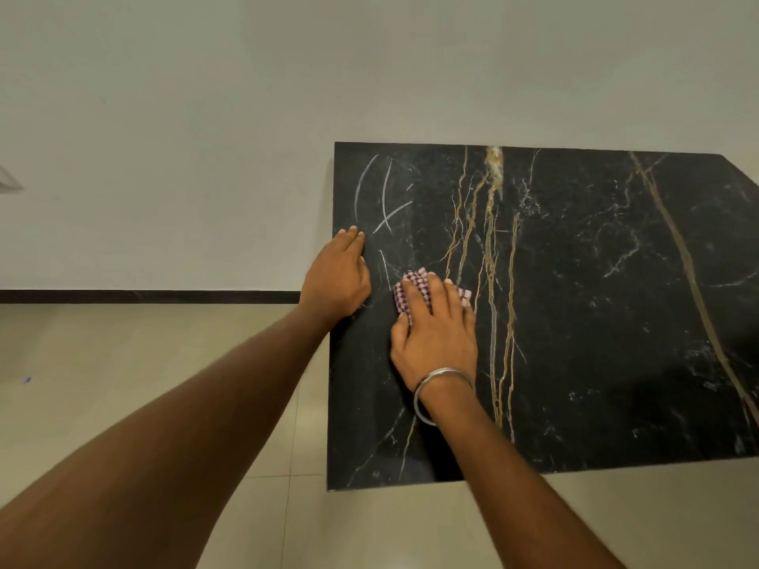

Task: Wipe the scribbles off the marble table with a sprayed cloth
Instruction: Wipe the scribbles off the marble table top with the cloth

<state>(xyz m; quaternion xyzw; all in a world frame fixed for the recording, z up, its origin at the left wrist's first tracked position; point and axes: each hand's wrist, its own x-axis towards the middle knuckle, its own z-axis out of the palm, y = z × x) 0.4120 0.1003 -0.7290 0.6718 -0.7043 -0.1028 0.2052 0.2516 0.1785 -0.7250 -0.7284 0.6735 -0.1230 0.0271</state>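
Note:
A black marble table (595, 322) with gold and white veins fills the right half of the view. White scribbles (386, 199) curve across its far left corner, and one short stroke lies between my hands. My right hand (435, 334) presses flat on a pink-and-dark checked cloth (410, 291) on the tabletop, fingers spread over it. A silver bangle circles that wrist. My left hand (339, 277) rests flat on the table's left edge, fingers straight, just left of the cloth and below the scribbles.
A pale wall (205, 117) stands behind the table with a dark skirting strip (143, 296) along its foot. Beige floor tiles (164, 404) lie left of and in front of the table. No spray bottle is in view.

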